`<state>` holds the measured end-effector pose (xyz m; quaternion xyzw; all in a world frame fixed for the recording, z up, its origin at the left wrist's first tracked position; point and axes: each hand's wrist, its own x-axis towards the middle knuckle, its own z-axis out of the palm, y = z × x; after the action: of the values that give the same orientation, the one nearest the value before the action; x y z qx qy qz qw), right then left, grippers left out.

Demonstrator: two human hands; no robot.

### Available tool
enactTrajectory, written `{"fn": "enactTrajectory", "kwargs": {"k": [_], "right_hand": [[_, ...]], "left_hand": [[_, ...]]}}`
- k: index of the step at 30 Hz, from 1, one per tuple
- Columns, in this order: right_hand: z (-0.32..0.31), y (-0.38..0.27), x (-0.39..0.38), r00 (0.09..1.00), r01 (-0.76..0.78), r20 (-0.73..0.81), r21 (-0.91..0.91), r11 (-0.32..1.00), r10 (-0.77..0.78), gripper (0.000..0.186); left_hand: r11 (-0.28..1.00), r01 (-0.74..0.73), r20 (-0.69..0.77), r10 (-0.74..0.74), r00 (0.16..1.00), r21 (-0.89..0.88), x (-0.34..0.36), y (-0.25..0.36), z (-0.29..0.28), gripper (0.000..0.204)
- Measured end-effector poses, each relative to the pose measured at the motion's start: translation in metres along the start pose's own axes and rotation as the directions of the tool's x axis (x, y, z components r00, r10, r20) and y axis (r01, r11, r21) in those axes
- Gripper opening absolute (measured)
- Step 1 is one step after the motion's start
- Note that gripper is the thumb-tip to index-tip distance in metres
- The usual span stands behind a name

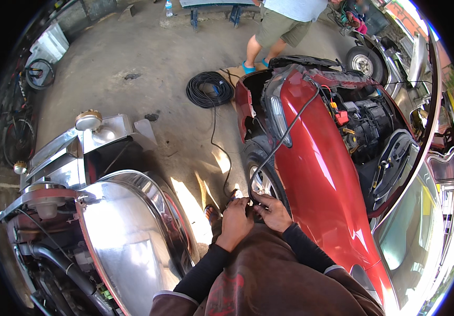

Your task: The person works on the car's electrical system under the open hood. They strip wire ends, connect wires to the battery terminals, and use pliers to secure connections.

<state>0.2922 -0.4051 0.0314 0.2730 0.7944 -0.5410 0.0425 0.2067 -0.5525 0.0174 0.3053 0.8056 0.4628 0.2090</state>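
Note:
My left hand point(236, 224) and my right hand point(272, 213) are close together in front of my body, fingers curled on a black cable point(296, 120). What lies between the fingertips is partly hidden. One length of cable runs over the red fender point(321, 205) toward the open engine bay point(367, 129); another leads along the floor to a large black coil point(200, 89). The front tyre point(256, 159) is just beyond my hands, below the fender.
A chrome-bodied vehicle point(112, 216) stands close on my left. Bicycles point(18, 139) lean at the far left. A person in shorts point(290, 29) stands beyond the car beside cardboard point(232, 75). A bench point(216, 4), bottle point(168, 10) and another wheel point(364, 64) are farther back.

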Motion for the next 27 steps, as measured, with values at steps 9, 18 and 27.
{"fn": "enactTrajectory", "kwargs": {"k": [9,18,27], "right_hand": [[-0.015,0.002,-0.012,0.988,0.069,-0.129,-0.126,0.99,-0.085,0.029],[-0.07,0.003,-0.013,0.999,0.025,0.02,-0.016,1.0,-0.025,0.027],[-0.149,-0.017,-0.043,0.785,0.144,-0.549,-0.287,0.947,-0.286,0.024]], "left_hand": [[0.999,0.007,0.02,-0.008,1.0,0.036,-0.006,0.017,0.011,0.027],[0.982,-0.171,0.26,0.145,0.955,0.083,0.014,0.045,0.003,0.026],[0.807,-0.531,0.594,0.301,0.746,0.257,0.121,0.133,0.023,0.026]]}}
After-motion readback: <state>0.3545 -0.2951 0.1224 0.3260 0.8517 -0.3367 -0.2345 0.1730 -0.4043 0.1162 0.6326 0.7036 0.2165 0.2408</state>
